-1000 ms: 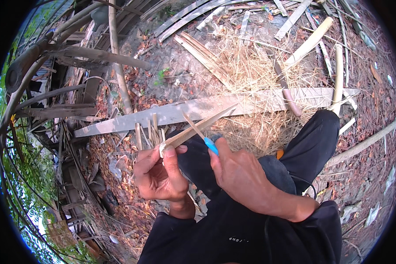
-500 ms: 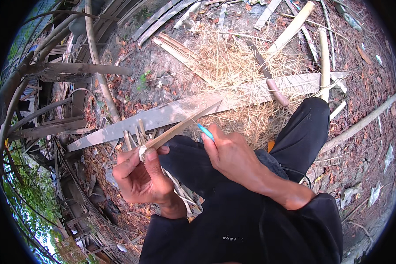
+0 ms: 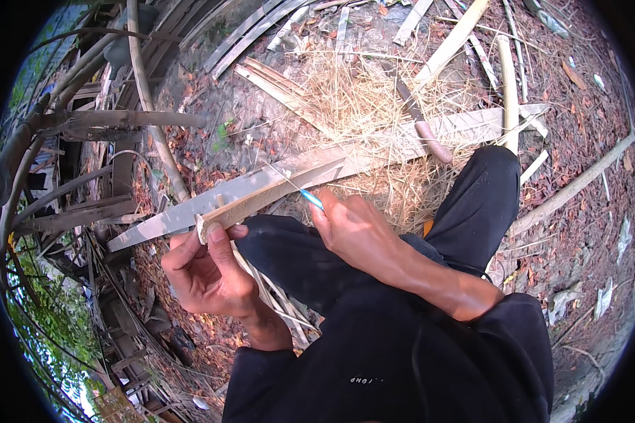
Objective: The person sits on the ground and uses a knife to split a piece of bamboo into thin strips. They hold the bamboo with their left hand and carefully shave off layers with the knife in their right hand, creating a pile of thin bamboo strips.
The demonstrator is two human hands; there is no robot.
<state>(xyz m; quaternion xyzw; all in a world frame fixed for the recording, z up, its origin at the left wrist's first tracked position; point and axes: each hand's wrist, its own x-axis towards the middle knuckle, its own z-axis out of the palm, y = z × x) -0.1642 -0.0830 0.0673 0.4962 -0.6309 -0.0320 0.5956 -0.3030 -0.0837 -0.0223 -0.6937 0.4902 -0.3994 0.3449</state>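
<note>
My left hand [image 3: 215, 278] pinches the thick, pale end of a split bamboo strip [image 3: 250, 203] between thumb and fingers. The strip slants up to the right, its far end lying over a long grey plank [image 3: 395, 146]. My right hand [image 3: 356, 227] is wrapped round the blue handle of a small knife [image 3: 311, 199]. Its thin blade points up and left and crosses the strip near the middle; whether the edge touches the wood is hard to tell. Beyond the plank, a large knife with a brown wooden handle [image 3: 433, 142] rests on the shavings.
Thin straw-coloured shavings [image 3: 356, 92] heap around the plank. Split strips [image 3: 282, 92] and a peeled pole [image 3: 508, 92] lie on the leafy ground. Stacked timber and branches [image 3: 113, 120] crowd the left side. My bent knee [image 3: 497, 169] is beside the plank's right end.
Both hands have shifted left and slightly up, taking the strip and small knife along. The blade, previously near the strip's far part, now crosses it closer to my left hand.
</note>
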